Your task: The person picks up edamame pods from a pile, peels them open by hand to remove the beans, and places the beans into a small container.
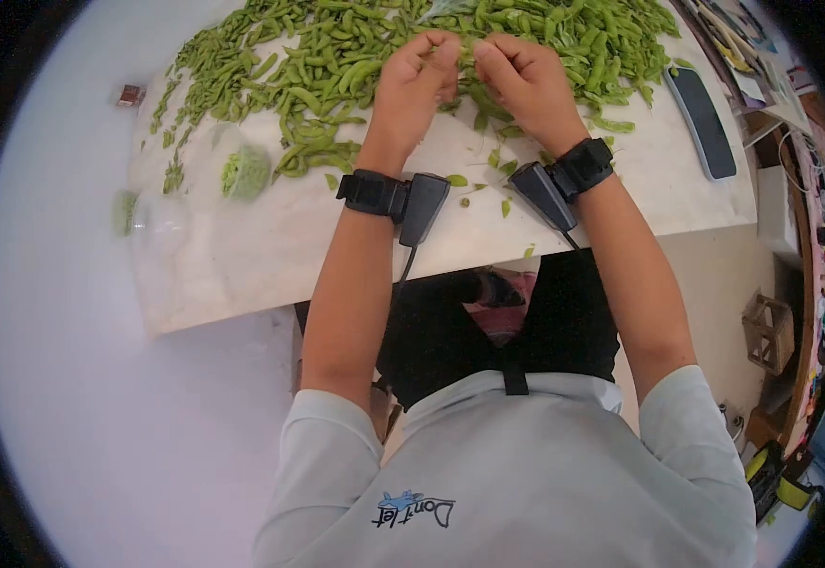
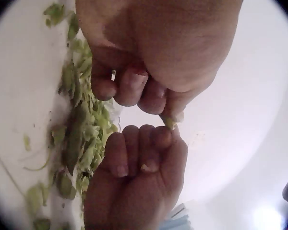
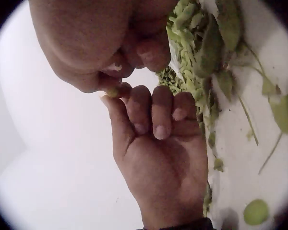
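Note:
In the head view my left hand (image 1: 410, 90) and right hand (image 1: 533, 93) meet fingertip to fingertip over the near edge of a wide heap of green bean pods (image 1: 337, 80). Between the thumbs and forefingers they pinch a small green bean pod (image 2: 170, 123), mostly covered by the fingers. Its yellowish-green bit (image 3: 113, 91) shows at the fingertips in the right wrist view. The other fingers of both hands are curled in toward the palms. Loose leaves and stem bits (image 3: 283, 112) lie on the pale table below.
A clear container with green beans (image 1: 245, 173) stands left of the heap, and another clear container (image 1: 159, 225) lies near the table's left edge. A phone (image 1: 701, 123) rests at the right. A cluttered shelf (image 1: 815, 199) runs beyond the table on that side.

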